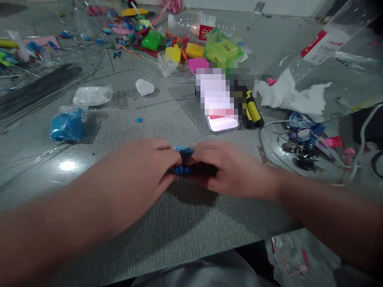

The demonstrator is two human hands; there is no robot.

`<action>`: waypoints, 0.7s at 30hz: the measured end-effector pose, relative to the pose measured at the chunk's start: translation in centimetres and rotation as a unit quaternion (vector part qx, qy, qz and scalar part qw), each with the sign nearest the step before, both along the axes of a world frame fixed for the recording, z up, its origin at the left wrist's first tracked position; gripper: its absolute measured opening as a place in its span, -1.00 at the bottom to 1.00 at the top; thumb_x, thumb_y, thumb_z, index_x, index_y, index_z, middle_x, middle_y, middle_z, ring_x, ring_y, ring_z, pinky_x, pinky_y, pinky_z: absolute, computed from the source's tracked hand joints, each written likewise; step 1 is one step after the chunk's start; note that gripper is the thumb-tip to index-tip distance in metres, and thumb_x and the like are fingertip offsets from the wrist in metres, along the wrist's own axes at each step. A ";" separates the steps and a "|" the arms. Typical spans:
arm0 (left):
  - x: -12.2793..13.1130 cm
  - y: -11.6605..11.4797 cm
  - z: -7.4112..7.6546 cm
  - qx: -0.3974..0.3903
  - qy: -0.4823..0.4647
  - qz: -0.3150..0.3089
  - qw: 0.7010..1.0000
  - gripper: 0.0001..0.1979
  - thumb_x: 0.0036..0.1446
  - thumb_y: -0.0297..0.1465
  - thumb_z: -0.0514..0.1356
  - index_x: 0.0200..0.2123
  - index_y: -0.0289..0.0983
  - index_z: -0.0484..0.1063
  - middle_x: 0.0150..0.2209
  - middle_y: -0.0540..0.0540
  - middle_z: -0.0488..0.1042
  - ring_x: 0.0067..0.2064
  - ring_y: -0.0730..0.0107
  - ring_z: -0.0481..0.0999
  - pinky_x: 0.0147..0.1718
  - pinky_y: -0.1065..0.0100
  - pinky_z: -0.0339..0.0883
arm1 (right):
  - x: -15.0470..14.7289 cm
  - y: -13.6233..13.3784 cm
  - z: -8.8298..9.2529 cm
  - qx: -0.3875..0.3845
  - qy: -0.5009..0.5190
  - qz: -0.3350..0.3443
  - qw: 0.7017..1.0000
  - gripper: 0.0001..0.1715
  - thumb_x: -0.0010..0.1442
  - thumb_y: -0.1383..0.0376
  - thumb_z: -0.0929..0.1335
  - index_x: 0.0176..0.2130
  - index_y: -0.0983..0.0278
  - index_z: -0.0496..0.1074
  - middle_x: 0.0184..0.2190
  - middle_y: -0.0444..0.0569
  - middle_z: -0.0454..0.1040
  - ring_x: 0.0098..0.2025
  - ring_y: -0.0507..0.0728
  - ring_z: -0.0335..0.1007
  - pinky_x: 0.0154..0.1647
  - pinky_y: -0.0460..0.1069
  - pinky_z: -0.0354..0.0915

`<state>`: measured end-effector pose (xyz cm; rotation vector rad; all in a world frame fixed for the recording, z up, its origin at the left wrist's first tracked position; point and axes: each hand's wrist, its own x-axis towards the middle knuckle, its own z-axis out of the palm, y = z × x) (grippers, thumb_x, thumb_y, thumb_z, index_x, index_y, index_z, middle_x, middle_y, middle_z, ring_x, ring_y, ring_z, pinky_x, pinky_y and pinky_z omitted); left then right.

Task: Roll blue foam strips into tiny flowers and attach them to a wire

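Observation:
My left hand (143,171) and my right hand (230,169) meet low over the grey table (179,223), near its front edge. Both are closed, fingertips pinched on a small blue piece (183,160) that looks like modelling clay. Only its top and a bit of its lower edge show between the fingers. A tiny blue crumb (138,119) lies on the table beyond my left hand.
A blue clay bag (67,125), a white bag (92,95) and a white lump (144,87) lie at the left. A phone (223,122) and yellow-black tool (253,111) sit ahead. Crumpled tissue (287,95), keys and cables (308,147) are at right. Coloured clay clutter (179,48) fills the back.

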<state>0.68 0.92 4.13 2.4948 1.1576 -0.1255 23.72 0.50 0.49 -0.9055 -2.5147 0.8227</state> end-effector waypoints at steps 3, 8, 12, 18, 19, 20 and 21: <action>-0.2 0.1 -0.1 0.002 -0.015 -0.019 1.000 -0.74 0.26 -0.37 0.03 -0.30 -0.15 0.53 -0.28 -0.09 0.52 -0.30 0.14 0.50 -0.29 0.10 0.28 | 0.4 0.3 0.4 -0.012 -0.002 0.027 1.000 -0.74 0.22 0.48 0.36 -0.08 0.34 0.52 -0.21 0.01 0.54 -0.20 0.12 0.40 -0.18 -0.02 0.24; 0.2 0.1 -0.1 -0.003 -0.010 -0.012 1.000 -0.70 0.28 -0.40 0.01 -0.25 -0.17 0.56 -0.24 -0.13 0.52 -0.28 0.12 0.51 -0.27 0.08 0.31 | 0.3 0.4 0.3 -0.003 -0.005 0.000 1.000 -0.76 0.25 0.48 0.37 -0.08 0.35 0.54 -0.21 0.01 0.55 -0.18 0.12 0.43 -0.17 -0.02 0.25; 0.7 -0.2 -0.1 -0.002 -0.009 0.000 1.000 -0.71 0.27 -0.41 0.02 -0.23 -0.16 0.57 -0.22 -0.14 0.52 -0.26 0.10 0.52 -0.26 0.07 0.31 | 0.2 0.2 0.0 -0.002 -0.009 -0.005 1.000 -0.78 0.27 0.48 0.36 -0.09 0.34 0.54 -0.20 0.02 0.55 -0.17 0.13 0.44 -0.16 -0.01 0.26; 0.6 -0.6 -0.3 0.021 -0.004 0.012 1.000 -0.73 0.26 -0.38 0.04 -0.28 -0.17 0.56 -0.26 -0.14 0.47 -0.29 0.10 0.49 -0.31 0.09 0.27 | 0.3 0.2 -0.2 0.004 -0.013 -0.007 1.000 -0.78 0.30 0.47 0.34 -0.08 0.35 0.53 -0.18 0.03 0.55 -0.15 0.14 0.42 -0.14 0.01 0.25; 0.5 -0.6 -0.2 0.021 -0.008 0.010 1.000 -0.73 0.26 -0.38 0.05 -0.27 -0.16 0.57 -0.25 -0.14 0.47 -0.28 0.11 0.48 -0.30 0.10 0.27 | 0.3 0.1 -0.2 0.005 -0.013 -0.007 1.000 -0.78 0.30 0.47 0.34 -0.08 0.35 0.53 -0.18 0.03 0.55 -0.15 0.14 0.42 -0.13 0.01 0.25; 0.3 -0.5 -0.2 0.021 -0.012 0.009 1.000 -0.74 0.26 -0.37 0.06 -0.24 -0.15 0.58 -0.24 -0.13 0.47 -0.28 0.12 0.48 -0.30 0.11 0.27 | 0.4 0.1 -0.1 0.005 -0.012 -0.006 1.000 -0.77 0.29 0.47 0.34 -0.08 0.35 0.53 -0.17 0.03 0.54 -0.15 0.14 0.42 -0.12 0.01 0.25; 0.2 -0.4 -0.2 0.023 -0.016 0.009 1.000 -0.75 0.26 -0.36 0.08 -0.22 -0.14 0.58 -0.23 -0.13 0.47 -0.28 0.14 0.48 -0.30 0.12 0.27 | 0.4 0.0 -0.1 0.003 -0.009 -0.006 1.000 -0.77 0.28 0.47 0.35 -0.08 0.36 0.53 -0.18 0.03 0.54 -0.14 0.14 0.43 -0.12 0.00 0.26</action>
